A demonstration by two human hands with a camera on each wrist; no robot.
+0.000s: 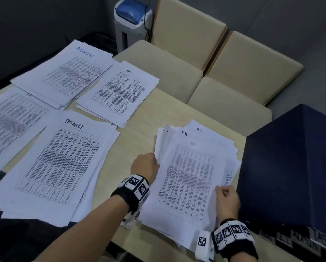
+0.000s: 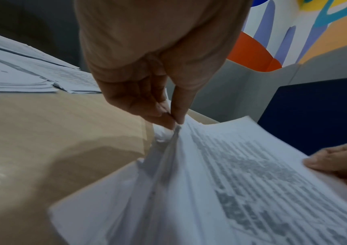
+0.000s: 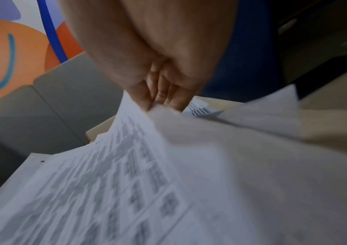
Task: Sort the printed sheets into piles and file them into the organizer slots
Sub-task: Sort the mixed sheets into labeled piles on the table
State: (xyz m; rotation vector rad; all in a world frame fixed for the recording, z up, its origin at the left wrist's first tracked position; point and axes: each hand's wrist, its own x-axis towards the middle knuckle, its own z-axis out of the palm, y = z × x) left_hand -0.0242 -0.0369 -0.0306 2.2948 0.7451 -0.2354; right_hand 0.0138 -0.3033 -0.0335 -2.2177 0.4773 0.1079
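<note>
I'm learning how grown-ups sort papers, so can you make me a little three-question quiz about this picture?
1. True or false: the left hand pinches the edge of the unsorted stack.
2. Which word is written in blue on the far pile? A) ADMIN B) SALES C) LUNCH
3. Fill in: the right hand holds the stack beside the dark blue ____.

Key: 1 true. 2 A. 3 organizer.
</note>
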